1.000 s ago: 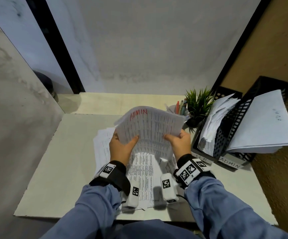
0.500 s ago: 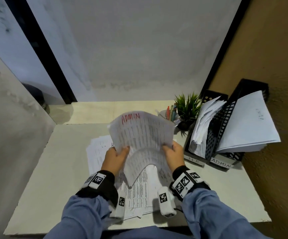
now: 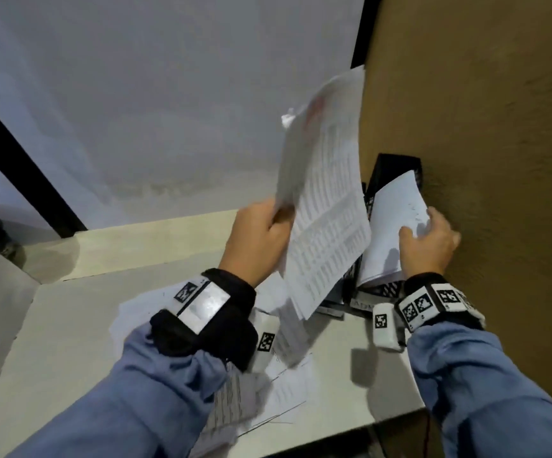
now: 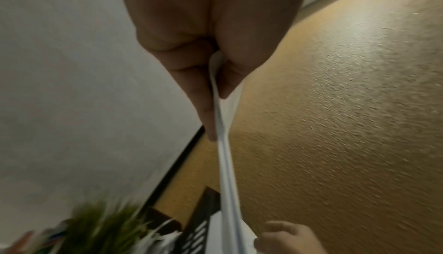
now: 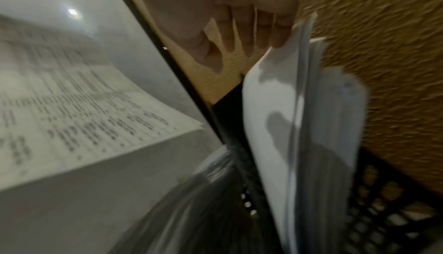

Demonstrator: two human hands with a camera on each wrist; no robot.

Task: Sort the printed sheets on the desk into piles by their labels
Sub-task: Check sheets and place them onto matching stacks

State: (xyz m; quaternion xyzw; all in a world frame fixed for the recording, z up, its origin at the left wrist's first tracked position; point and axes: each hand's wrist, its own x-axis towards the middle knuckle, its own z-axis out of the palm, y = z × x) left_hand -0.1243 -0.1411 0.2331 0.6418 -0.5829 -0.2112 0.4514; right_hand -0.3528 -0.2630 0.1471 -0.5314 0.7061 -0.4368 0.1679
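Now we have swung the printed white sheets with the red label [image 3: 325,206] up off the desk [image 3: 53,325], left hand [image 3: 256,239] alone pinching them between clenched fingers [image 4: 206,110], while our right hand [image 3: 428,246], fingers relaxed, tips back the filed papers [image 3: 393,233] in what looks like the ADMIN black mesh tray [image 3: 395,166], ready for filing.

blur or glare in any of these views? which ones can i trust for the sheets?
Head: mostly sharp, the printed sheets slightly smeared. Left wrist: left hand sharp, plant motion-blurred. Right wrist: blurred throughout, text unreadable, a glare spot on the white wall.
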